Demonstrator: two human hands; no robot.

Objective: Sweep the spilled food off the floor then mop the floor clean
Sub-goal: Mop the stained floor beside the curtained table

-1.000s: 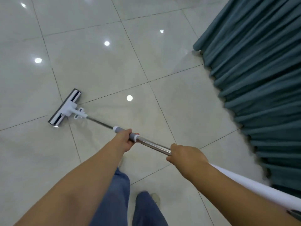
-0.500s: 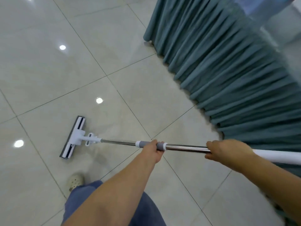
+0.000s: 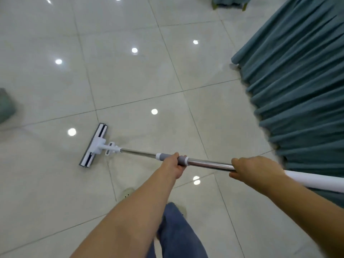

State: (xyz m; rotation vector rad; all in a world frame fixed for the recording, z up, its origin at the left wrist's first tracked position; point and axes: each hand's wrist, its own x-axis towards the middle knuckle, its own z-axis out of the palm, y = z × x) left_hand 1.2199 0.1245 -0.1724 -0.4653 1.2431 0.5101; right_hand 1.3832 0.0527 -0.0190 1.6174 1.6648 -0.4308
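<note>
A flat mop with a white and grey head (image 3: 95, 145) lies on the glossy pale tile floor (image 3: 130, 81), left of centre. Its steel pole (image 3: 208, 163) runs right towards me and ends in a white grip section. My left hand (image 3: 174, 165) is closed around the grey collar of the pole. My right hand (image 3: 256, 171) grips the pole further back, where the steel meets the white part. A faint wet streak shows on the tile beside the mop head. No spilled food is visible.
A teal pleated curtain (image 3: 297, 90) hangs along the right side, close to my right hand. A blurred grey-green object (image 3: 5, 105) sits at the left edge. Furniture legs (image 3: 229, 4) show at the top. My legs and shoes (image 3: 128, 192) are below the pole.
The view swung back left, so the curtain moved towards the right edge. The mop head still rests on the tiles left of my feet, and both hands kept their grips on the pole.
</note>
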